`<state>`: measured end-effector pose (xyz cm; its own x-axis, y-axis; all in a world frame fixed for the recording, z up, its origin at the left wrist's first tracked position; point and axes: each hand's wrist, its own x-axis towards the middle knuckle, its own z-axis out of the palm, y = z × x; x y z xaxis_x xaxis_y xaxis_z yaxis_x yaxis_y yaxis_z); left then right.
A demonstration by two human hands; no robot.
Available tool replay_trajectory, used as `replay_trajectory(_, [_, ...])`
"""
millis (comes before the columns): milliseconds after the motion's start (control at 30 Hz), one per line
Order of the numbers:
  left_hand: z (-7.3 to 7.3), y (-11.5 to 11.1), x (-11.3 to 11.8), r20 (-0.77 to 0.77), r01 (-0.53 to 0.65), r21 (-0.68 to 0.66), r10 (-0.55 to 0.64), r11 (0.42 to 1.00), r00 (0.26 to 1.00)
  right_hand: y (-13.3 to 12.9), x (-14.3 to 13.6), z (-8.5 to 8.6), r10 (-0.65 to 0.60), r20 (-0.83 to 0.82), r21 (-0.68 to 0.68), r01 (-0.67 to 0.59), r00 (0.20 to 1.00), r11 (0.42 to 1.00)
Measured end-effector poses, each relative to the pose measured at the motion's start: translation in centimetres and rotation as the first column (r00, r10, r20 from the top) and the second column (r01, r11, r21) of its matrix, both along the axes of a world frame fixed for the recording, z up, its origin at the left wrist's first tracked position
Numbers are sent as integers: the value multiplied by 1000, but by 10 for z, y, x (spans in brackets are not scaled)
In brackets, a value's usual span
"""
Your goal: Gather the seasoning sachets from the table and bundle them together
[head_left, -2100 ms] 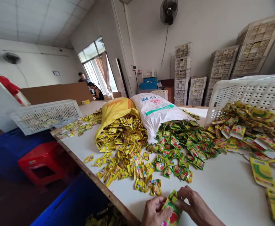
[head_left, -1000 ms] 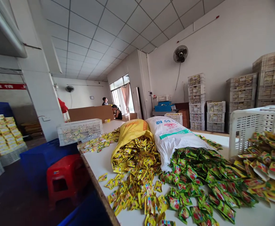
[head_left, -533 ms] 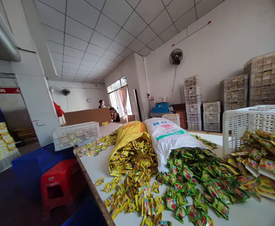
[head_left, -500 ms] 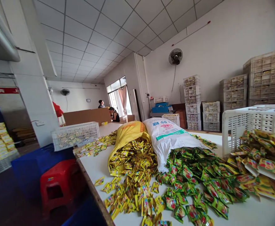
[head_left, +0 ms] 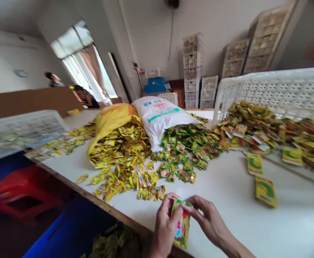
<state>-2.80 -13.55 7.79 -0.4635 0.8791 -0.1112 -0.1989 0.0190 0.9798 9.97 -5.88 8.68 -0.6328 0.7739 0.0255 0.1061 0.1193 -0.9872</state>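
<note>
My left hand (head_left: 165, 224) is closed round a yellow-and-green packet (head_left: 182, 229) near the table's front edge. The fingers of my right hand (head_left: 207, 216) pinch the packet's top end. Beyond my hands, small yellow sachets (head_left: 130, 172) spill out of a yellow sack (head_left: 114, 116), and small green sachets (head_left: 185, 143) spill from a white sack (head_left: 157, 114) beside it. Two flat yellow packets, one of them nearer (head_left: 265, 191), lie on the white table (head_left: 227, 190) to the right of my hands.
A white crate (head_left: 280, 84) on the right has a heap of yellow packets (head_left: 256, 122) at its opening. At the left are another crate (head_left: 22, 125) and a red stool (head_left: 17, 193). Stacked crates (head_left: 191, 71) line the wall; people are in the background.
The view has turned right and down. Both my hands have come into view with the yellow-and-green packet between them, and more of the table's right side shows.
</note>
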Motion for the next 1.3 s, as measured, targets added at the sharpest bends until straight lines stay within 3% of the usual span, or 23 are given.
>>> replay_trajectory(67, [5, -2, 0, 23, 56, -24, -55, 998, 998, 3, 0, -1, 13, -53, -134, -20, 999, 991])
replay_trajectory(167, [8, -2, 1, 77, 82, -28, -80, 996, 994, 6, 2, -4, -70, -183, -269, 19, 981, 963])
replay_trajectory(433, [-1, -5, -4, 200, 48, -44, -38, 998, 979, 17, 6, -7, -17, -212, -316, -52, 977, 947])
replay_trajectory(500, [-6, -7, -5, 206, 23, -62, -10, 998, 978, 15, 9, -7, -13, -189, -274, -40, 982, 961])
replay_trajectory(600, [-9, -8, -4, 200, -64, -69, 77, 996, 977, 10, 14, -2, 36, -105, -21, -38, 994, 999])
replay_trajectory(667, [-8, -7, -3, 189, -93, -68, 105, 993, 976, 8, 18, 4, 80, -85, 47, -77, 993, 996])
replay_trajectory(733, [-6, -5, -2, 175, -92, -75, 104, 993, 979, 7, 18, 8, 95, -99, -42, -99, 991, 994])
replay_trajectory(900, [-5, -1, 1, 148, -88, -96, 102, 991, 984, 6, 12, 4, -45, -68, -199, 31, 997, 980])
replay_trajectory(1067, [-4, -2, 2, 148, -26, -130, 45, 991, 988, 10, 14, -2, -93, -153, -477, 9, 984, 879])
replay_trajectory(1300, [-2, -1, 3, 151, -39, -124, 58, 992, 987, 13, 29, 10, 78, -144, -378, -127, 987, 917])
